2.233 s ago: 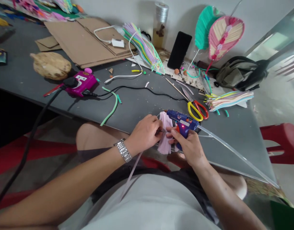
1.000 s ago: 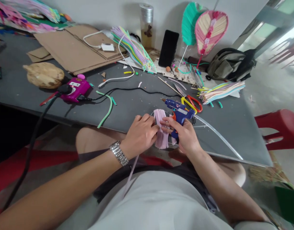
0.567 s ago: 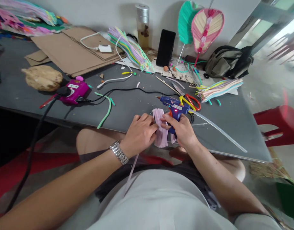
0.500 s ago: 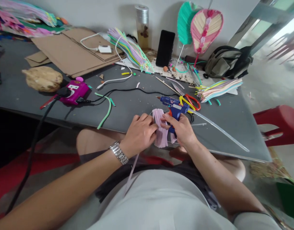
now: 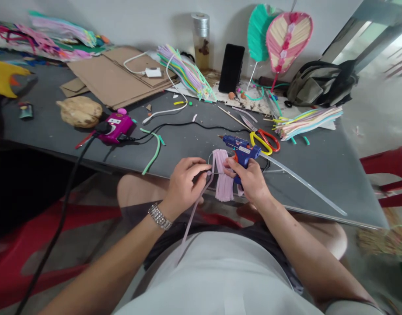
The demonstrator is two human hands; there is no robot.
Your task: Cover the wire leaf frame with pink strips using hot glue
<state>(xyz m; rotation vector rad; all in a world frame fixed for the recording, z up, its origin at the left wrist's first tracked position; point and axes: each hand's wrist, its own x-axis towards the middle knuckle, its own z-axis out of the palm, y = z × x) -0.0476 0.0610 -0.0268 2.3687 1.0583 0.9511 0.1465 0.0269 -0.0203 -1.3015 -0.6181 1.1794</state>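
Note:
At the near edge of the grey table, both hands work on a pale pink bundle of folded strips. My left hand pinches a long pink strip that trails down toward my lap and meets the bundle's left side. My right hand grips the handle of a blue hot glue gun and presses its thumb on the bundle's right side. A long clear glue stick juts from the gun's back to the right.
Yellow and red scissors lie just behind the gun. A purple power strip with black cables sits to the left, near green strips. Cardboard, coloured strip bundles, a phone, a jar, leaf-shaped crafts and a bag line the back. A red chair stands at right.
My left hand has drawn back slightly from the bundle, and the long pink strip is pulled out taut from it. The right hand and glue gun stay in place.

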